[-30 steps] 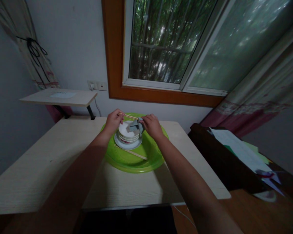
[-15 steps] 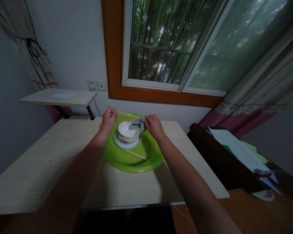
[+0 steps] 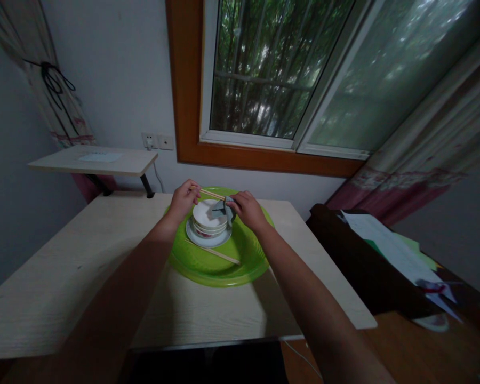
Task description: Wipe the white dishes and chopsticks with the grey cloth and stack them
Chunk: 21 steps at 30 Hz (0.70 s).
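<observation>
Above the far side of a round green basin [image 3: 220, 280], my left hand [image 3: 185, 200] is closed on one end of a pair of chopsticks [image 3: 212, 193]. My right hand [image 3: 248, 209] pinches a grey cloth [image 3: 229, 212] around the other end, and part of the cloth hangs over the bowls. In the basin a stack of white bowls [image 3: 209, 214] stands on a white plate [image 3: 208, 241]. More chopsticks [image 3: 220, 255] lie in front of the plate on the basin floor.
The basin rests on a pale wooden table [image 3: 208, 314]. A small raised shelf [image 3: 100, 160] with a paper on it stands at the back left. Papers [image 3: 388, 240] lie on a dark brown surface to the right. A window [image 3: 280, 69] is behind the table.
My left hand has moved slightly right and down, and my right hand slightly left and down. The cloth has shifted left along the chopsticks, so the bare stretch between the hands is shorter.
</observation>
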{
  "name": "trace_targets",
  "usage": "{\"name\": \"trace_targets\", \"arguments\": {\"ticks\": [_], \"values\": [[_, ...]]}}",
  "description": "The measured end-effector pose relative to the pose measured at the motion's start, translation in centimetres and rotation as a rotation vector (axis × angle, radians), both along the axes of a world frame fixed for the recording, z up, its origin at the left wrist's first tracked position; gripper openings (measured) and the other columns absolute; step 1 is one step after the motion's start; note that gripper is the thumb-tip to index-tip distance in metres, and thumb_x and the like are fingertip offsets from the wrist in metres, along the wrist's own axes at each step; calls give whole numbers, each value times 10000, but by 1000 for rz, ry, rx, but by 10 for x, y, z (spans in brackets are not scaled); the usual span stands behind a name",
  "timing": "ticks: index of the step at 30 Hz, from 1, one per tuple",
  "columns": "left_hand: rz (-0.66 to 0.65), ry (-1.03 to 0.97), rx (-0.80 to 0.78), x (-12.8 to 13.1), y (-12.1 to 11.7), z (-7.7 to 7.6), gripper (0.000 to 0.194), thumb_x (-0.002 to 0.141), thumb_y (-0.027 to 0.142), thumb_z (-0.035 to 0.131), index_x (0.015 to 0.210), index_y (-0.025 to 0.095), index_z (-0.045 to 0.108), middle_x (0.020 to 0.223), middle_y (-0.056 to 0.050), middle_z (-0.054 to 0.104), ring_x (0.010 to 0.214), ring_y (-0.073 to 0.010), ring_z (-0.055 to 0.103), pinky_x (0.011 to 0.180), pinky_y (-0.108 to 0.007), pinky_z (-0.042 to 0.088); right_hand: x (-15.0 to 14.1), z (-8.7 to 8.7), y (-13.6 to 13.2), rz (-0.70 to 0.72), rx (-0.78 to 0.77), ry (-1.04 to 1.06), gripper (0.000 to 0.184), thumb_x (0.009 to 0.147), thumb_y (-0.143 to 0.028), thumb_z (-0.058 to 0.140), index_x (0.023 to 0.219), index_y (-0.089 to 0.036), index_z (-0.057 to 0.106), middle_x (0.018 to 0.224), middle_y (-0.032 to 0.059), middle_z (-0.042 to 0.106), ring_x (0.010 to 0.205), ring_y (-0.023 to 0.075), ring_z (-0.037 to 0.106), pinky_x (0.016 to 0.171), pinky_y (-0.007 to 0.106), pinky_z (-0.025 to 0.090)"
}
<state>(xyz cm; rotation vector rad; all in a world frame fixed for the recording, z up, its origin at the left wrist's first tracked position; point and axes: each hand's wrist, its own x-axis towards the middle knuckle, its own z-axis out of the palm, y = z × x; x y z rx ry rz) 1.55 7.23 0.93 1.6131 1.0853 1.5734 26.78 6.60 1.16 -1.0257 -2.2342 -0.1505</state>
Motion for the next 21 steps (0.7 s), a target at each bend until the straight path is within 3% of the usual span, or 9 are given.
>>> {"name": "trace_targets", "arguments": {"ticks": [5, 12, 14, 17, 21], "values": [[215, 8, 105, -4, -4, 3, 142, 934, 325, 521, 869, 209, 572, 669, 24, 545, 544, -104, 486, 514, -225, 370, 10, -1, 8, -102, -8, 105, 300, 1001, -420, 527, 1026, -193, 721, 944, 88, 710, 912, 242, 566, 851, 345, 423], [408, -54, 133, -17, 3, 0, 128, 938, 301, 499, 846, 225, 546, 672, 24, 510, 567, -116, 461, 519, -231, 344, 28, -1, 13, -371, 77, 341, 391, 1024, -457, 438, 996, -172, 705, 944, 115, 700, 891, 253, 560, 827, 362, 421], [373, -46, 119, -16, 4, -1, 124, 927, 291, 508, 832, 223, 547, 664, 24, 515, 569, -117, 466, 520, -226, 349, 30, 1, 11, -410, 136, 418, 412, 1027, -476, 415, 1006, -173, 694, 949, 120, 698, 887, 255, 555, 827, 371, 420], [208, 2, 76, -10, 2, 0, 122, 909, 303, 531, 834, 216, 574, 652, 24, 537, 555, -113, 489, 518, -220, 373, 30, 7, 5, -447, 235, 477, 399, 1030, -473, 405, 1042, -181, 677, 964, 118, 691, 905, 256, 552, 860, 389, 417], [-2, 65, 16, -1, -2, -1, 138, 873, 336, 586, 852, 204, 619, 641, 19, 588, 515, -111, 525, 507, -223, 399, 22, 12, -3, -364, 269, 441, 334, 1030, -428, 423, 1076, -199, 663, 1044, 119, 666, 1012, 260, 556, 920, 403, 431]]}}
